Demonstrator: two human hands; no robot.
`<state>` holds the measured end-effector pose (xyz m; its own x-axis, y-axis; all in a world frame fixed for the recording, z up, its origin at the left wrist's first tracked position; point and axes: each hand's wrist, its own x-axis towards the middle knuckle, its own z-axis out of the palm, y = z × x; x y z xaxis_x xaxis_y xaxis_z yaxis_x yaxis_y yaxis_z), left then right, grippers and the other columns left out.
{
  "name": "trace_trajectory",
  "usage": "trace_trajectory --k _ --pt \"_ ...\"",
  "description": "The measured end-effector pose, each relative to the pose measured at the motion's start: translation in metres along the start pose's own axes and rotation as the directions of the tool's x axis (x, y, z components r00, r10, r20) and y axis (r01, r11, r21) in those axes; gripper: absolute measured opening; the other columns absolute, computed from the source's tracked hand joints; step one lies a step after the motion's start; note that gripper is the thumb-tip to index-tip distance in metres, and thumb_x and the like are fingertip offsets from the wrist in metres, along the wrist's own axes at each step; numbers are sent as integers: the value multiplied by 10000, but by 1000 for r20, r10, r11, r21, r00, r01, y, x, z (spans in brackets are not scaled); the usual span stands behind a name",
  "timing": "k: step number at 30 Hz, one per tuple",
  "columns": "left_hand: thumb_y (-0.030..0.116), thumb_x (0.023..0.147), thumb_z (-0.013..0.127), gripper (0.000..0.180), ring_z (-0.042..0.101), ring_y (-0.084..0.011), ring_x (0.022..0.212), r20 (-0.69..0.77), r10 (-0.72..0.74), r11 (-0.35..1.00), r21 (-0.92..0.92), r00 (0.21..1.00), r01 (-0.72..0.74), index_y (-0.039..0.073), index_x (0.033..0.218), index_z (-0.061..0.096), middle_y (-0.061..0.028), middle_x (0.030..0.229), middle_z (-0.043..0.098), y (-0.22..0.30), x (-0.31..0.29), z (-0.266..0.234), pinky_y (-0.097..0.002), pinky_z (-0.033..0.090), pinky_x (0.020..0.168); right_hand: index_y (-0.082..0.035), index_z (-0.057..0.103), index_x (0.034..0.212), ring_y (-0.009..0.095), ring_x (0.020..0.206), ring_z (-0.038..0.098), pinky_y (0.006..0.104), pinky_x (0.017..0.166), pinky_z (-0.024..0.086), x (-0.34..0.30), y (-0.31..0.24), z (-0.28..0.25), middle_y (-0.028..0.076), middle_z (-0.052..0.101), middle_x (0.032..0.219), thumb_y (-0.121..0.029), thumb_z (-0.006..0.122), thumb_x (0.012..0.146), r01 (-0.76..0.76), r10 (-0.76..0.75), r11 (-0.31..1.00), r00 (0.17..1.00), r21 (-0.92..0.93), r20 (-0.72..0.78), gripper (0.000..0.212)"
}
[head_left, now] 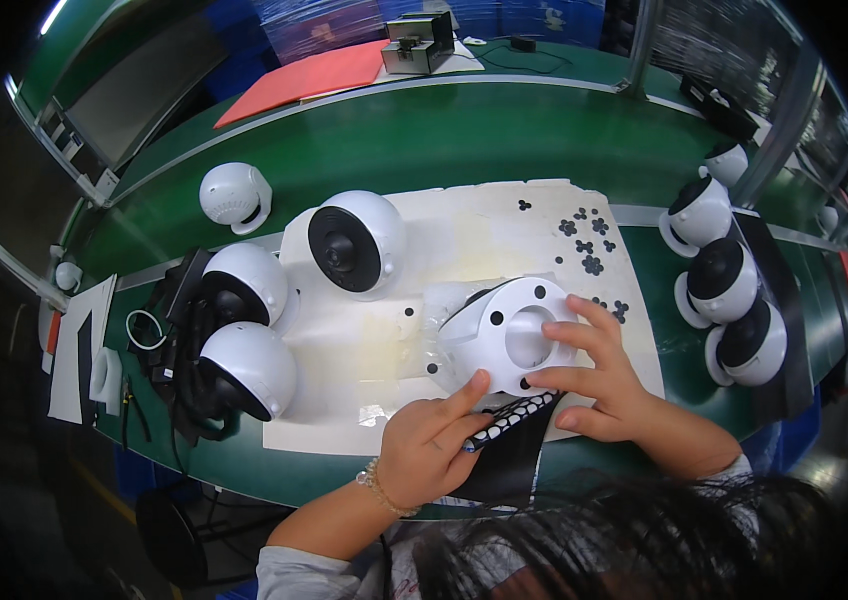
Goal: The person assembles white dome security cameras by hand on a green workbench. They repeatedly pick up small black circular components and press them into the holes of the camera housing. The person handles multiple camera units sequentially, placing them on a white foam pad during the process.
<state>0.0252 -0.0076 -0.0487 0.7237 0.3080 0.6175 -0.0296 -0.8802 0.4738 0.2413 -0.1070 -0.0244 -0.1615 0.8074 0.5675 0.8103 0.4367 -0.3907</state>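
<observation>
A white round-bodied device [479, 338] lies tipped over on the pale board, its ring-shaped base turned up. Black round pads [497, 318] sit on that base. My left hand [429, 450] is closed around the end of a black sheet with rows of white circles [514, 420], and its index fingertip reaches the base's near edge. Fingers spread, my right hand [609, 380] rests on the base from the right; one fingertip is at the black pad on the near edge. Whether a pad is pinched there is too small to tell.
Similar white devices with black fronts stand at left [252, 365], behind [374, 235] and along the right [729, 280]. Black pad scraps [592, 266] dot the board's [334, 425] far right. Black cables and adapters [184, 330] lie left. A metal box [417, 45] stands on the far shelf.
</observation>
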Motion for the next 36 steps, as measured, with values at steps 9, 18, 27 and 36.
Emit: trace_trajectory --k 9,18,27,36 --pt "26 551 615 248 516 -190 537 -60 33 999 13 998 -33 26 799 602 -145 1236 504 1 3 2 -297 416 520 -232 645 963 226 1168 367 434 954 189 6 -37 13 -37 514 1193 -386 653 714 116 -143 973 981 -201 -127 293" --pt "42 556 641 225 499 -181 520 -56 31 999 28 998 -29 42 777 597 -131 1218 523 -1 4 0 -290 402 510 -206 645 867 168 1059 477 393 946 230 0 -37 31 -93 580 1093 -208 641 720 402 -470 873 844 -276 -257 147" --pt "54 559 697 190 516 -193 522 -79 -3 999 39 997 6 51 730 616 -132 1182 547 -1 0 6 -292 411 508 -79 567 840 360 1207 305 445 977 238 3 -6 -17 121 443 1202 -105 576 797 -260 262 965 960 32 -97 51" --pt "55 565 671 180 502 -174 503 -109 35 998 48 993 -30 27 732 612 -144 1175 551 -3 -1 9 -276 405 499 -99 578 816 328 1160 378 442 918 275 6 -12 -19 82 504 1136 -121 607 755 -206 191 963 977 -175 -99 71"
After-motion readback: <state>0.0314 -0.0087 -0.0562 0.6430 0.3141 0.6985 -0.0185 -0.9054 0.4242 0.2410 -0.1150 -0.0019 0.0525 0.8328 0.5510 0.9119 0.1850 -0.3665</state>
